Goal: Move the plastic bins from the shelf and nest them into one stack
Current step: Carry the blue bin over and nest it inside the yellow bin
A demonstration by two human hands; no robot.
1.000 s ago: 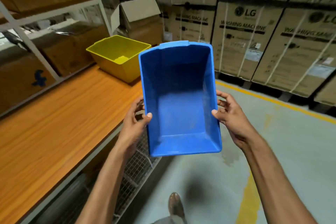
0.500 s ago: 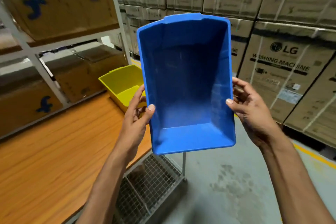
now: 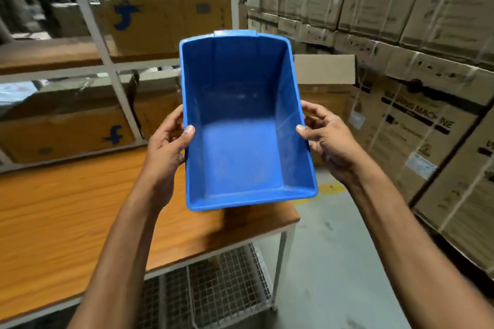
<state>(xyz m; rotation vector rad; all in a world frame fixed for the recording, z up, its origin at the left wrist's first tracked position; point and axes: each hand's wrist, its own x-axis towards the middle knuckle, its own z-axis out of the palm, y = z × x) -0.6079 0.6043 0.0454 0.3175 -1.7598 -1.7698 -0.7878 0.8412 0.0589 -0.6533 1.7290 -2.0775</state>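
An empty blue plastic bin [image 3: 246,125] is held up in the air at the centre of the view, its opening tilted toward me. My left hand [image 3: 167,147] grips its left wall, thumb over the rim. On the opposite wall my right hand [image 3: 324,139] grips the same way. The bin hangs above the right end of the wooden shelf top [image 3: 66,216]. The yellow bin is hidden behind the blue one.
Cardboard boxes [image 3: 66,131] fill the white metal shelving [image 3: 107,67] behind the wooden surface. A wire-mesh shelf [image 3: 213,288] lies below it. Stacked washing-machine cartons [image 3: 427,115] line the right. Grey concrete floor [image 3: 334,275] runs between.
The view has swung left toward the shelf. The blue bin, held in both hands, now sits over the shelf's end and covers the yellow bin that was visible before.
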